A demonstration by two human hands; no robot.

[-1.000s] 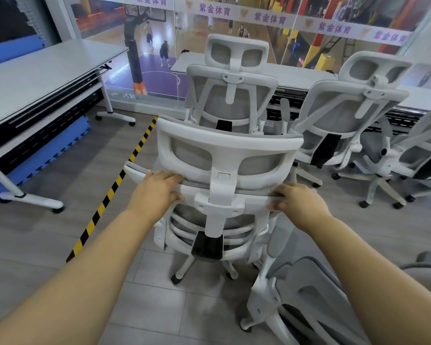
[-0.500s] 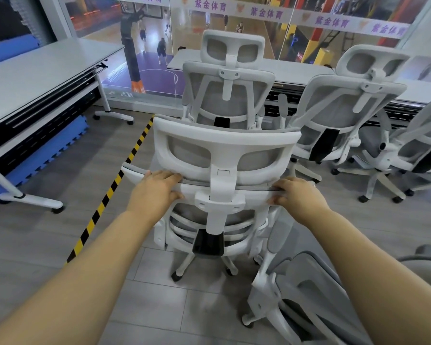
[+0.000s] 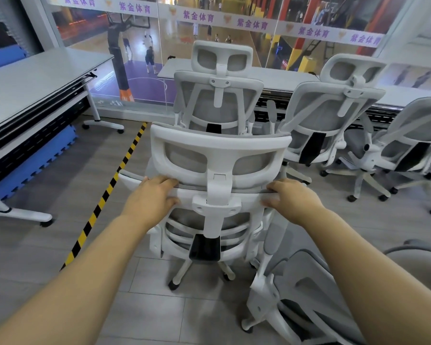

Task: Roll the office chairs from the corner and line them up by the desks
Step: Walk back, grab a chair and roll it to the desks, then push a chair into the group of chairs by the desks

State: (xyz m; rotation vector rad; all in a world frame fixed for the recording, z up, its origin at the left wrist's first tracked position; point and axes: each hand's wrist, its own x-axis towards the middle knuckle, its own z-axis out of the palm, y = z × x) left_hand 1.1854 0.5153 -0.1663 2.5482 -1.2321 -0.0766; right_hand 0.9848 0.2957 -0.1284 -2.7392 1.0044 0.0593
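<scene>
1. While I hold the chair from behind, my left hand and right hand grip the top edge of its back, fingers curled over it, one on each side of the headrest post.
2. It stands straight ahead of me, between me and the parked chair.
3. I judge the free place at the long worktop is ahead-left, so the right hand should push more.

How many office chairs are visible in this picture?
5, perhaps more out of frame. One held chair under both hands, one directly ahead at the desk, one right of it, one at the right edge, and one at bottom right.
</scene>
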